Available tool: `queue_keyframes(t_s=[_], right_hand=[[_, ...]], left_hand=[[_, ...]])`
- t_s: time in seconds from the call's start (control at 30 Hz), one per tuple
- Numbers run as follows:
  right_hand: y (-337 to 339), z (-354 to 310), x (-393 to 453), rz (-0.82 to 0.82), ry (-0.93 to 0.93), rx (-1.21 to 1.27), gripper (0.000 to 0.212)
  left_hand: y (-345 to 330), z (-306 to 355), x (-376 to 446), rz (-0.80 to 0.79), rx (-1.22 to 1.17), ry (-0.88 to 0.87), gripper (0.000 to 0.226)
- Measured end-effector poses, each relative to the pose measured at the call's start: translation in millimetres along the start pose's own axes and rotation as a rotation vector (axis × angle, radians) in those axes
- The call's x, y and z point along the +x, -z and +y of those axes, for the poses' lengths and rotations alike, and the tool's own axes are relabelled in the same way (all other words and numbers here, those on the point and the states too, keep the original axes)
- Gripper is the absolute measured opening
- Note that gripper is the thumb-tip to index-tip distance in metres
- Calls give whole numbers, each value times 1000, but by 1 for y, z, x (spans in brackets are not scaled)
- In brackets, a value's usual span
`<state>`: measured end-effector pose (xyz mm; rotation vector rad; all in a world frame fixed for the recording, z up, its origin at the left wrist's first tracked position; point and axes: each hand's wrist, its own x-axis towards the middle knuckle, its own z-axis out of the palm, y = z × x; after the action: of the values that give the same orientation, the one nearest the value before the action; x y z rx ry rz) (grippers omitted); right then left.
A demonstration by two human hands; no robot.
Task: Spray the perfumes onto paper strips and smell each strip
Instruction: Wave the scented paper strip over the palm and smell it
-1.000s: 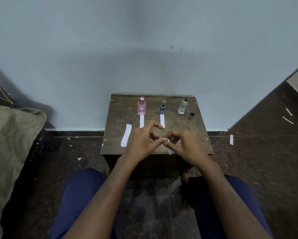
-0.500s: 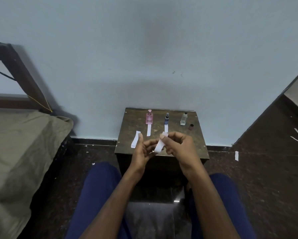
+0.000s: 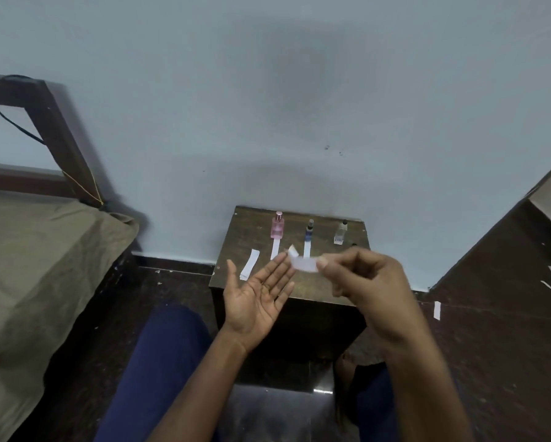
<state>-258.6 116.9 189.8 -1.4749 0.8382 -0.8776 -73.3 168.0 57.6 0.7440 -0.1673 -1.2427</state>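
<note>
right hand point(image 3: 368, 279) pinches a paper strip point(image 3: 303, 263) in its fingers above the worktop point(image 3: 236, 244), left hand point(image 3: 257, 295) palm-up with fingers spread, holding nothing; judged: strip being raised for smelling, next needs lifting it to the nose without creasing.

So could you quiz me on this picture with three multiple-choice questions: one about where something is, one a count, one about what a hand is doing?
1. Where does the pink bottle stand?
A. on the floor
B. on the small table, leftmost in the row
C. on the bed

2. How many bottles stand on the table?
A. three
B. one
C. five

3. What is the right hand doing?
A. pressing a sprayer
B. lying flat on a knee
C. pinching a paper strip

Answers: B, it heads the row; A, pink, blue and clear; C, fingertips grip the strip's end.
</note>
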Motion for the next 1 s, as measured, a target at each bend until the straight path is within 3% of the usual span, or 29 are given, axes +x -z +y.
queue_keyframes(t_s=[0.07,0.13,0.2,0.27,0.3,0.33,0.37,0.43,0.5,0.57,0.6,0.63,0.7,0.73,0.77,0.83,0.93,0.97,1.0], right_hand=[[2,-25,-5,-268,-41,624,17],[-5,-29,-4,-339,-54,866,13],[-16,-4,4,-171,-201,626,12],[-25,25,12,58,-194,-41,3],[-26,31,13,93,-147,-306,2],[-27,30,13,113,-92,-448,3],[-24,28,15,123,-58,-423,4],[-17,5,11,51,10,-40,7],[-16,-26,3,-224,12,560,9],[-18,-33,2,-423,-70,849,9],[-17,-21,7,-379,-150,774,10],[-16,-5,13,-258,-186,486,11],[-11,15,16,-63,-113,-332,10],[-9,16,16,19,-78,-591,9],[-7,12,15,25,-14,-555,7],[-1,-3,11,-130,52,-54,9],[3,-31,-3,-697,78,927,11],[1,-28,-1,-855,20,1215,12],[2,-22,3,-899,-65,1348,14]], left_hand=[[1,2,5,-14,5,2,103],[-2,3,9,-39,16,-6,104],[-5,0,12,-59,32,3,104],[-3,-2,12,-82,52,12,104],[-3,-3,13,-104,76,14,105],[-3,-3,14,-119,91,9,105],[-2,-3,15,-118,96,2,105],[0,-3,16,-95,89,-24,105],[0,-2,17,-87,72,-30,103],[-3,0,14,-109,48,-14,102],[-3,0,14,-118,28,-1,102],[-4,1,14,-133,10,3,103],[-5,1,15,-162,-3,-1,105],[-6,2,15,-164,7,-5,106],[-8,2,14,-176,11,-8,105],[-7,1,15,-170,-22,-10,102],[-6,-1,17,-134,-8,5,103],[-6,-1,17,-147,-9,17,108],[-8,-1,18,-154,-11,27,112]])
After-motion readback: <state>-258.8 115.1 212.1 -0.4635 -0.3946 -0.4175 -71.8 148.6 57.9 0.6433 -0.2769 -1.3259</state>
